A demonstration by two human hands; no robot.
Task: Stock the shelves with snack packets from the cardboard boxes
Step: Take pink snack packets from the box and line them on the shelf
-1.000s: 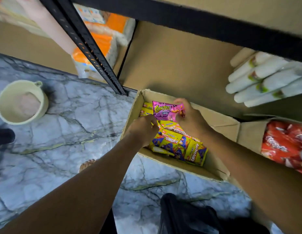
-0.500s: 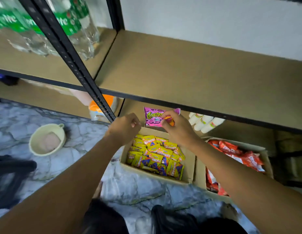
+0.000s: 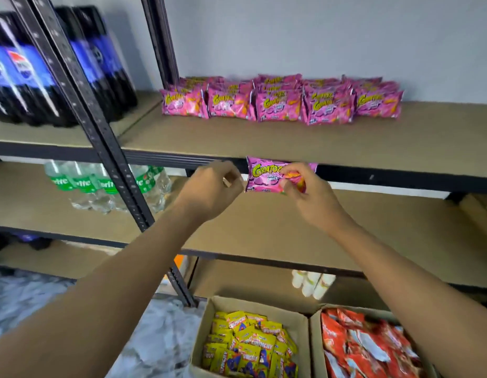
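My right hand (image 3: 310,195) pinches a pink snack packet (image 3: 266,175) and holds it up in front of the edge of the upper shelf (image 3: 264,143). My left hand (image 3: 209,186) hovers just left of the packet with curled fingers and holds nothing. Several matching pink packets (image 3: 280,102) stand in a row at the back of that shelf. Below on the floor sits a cardboard box (image 3: 302,320) of yellow snack packets (image 3: 250,347), and beside it a second cardboard box (image 3: 315,339) of red packets (image 3: 367,347).
A black shelf upright (image 3: 100,132) runs diagonally on the left. Dark cola bottles (image 3: 46,69) stand on the upper left shelf, green-labelled clear bottles (image 3: 106,184) on the one below. White rolls (image 3: 313,285) lie on the lowest shelf. The middle shelf (image 3: 291,230) lies behind my hands.
Both hands rose from the yellow-packet box to the upper shelf's edge, the right one carrying the pink packet. My view tilted upward, bringing the row of pink packets into sight.
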